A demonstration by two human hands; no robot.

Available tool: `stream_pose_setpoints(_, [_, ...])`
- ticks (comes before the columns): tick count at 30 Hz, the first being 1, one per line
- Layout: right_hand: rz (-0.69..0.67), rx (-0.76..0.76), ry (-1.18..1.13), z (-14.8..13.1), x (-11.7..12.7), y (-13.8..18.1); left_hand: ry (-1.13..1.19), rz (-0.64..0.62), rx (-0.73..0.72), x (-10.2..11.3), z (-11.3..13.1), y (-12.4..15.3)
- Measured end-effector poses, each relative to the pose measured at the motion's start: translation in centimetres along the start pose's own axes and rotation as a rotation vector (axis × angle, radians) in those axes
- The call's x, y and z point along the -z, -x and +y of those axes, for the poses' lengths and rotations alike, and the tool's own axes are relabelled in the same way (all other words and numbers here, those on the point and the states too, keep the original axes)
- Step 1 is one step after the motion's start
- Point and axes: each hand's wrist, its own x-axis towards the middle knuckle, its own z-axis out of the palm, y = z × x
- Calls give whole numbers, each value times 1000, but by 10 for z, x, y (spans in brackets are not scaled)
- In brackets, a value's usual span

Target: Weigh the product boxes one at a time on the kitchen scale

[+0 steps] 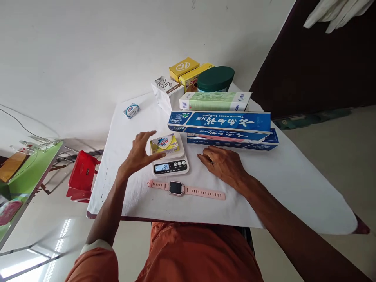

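Observation:
A yellow and white soap box (pixel 165 143) lies on the platform of a small white kitchen scale (pixel 171 167), whose lit display seems to read 235. My left hand (pixel 140 152) is beside the box's left end, thumb and fingers spread apart around its near and far sides without gripping it. To the right of the scale, my right hand (pixel 222 162) rests on the tablecloth with its fingers curled in and nothing visible in them. A pink-strapped smartwatch (pixel 176 188) is stretched flat between the scale and the table's near edge.
Blue toothpaste boxes (pixel 220 121) are stacked behind my right hand, with a pale green box (pixel 216 101) beyond. Farther back stand a white carton (pixel 167 93), yellow boxes (pixel 184 67) and a green-lidded tub (pixel 216 78). A small blue-white packet (pixel 132 111) lies far left. A red chair (pixel 82 172) stands left.

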Motion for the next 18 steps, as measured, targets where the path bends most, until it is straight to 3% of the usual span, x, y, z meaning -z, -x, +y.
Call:
stream_pose_setpoints(5, [37,22,-12,0,0,1,-93,-88,15,-14,1,-4])
stream_pose_setpoints(8, [55,35,-23,2,-1,2,-52,-8,37,-8,-12,-5])
stream_pose_setpoints(13, [95,66,-10,3,-4,2,41,265,226,11,-73,-22])
stream_pose_setpoints(18, [142,104,7,4,-5,2,-7,237,468,16,-135,-61])
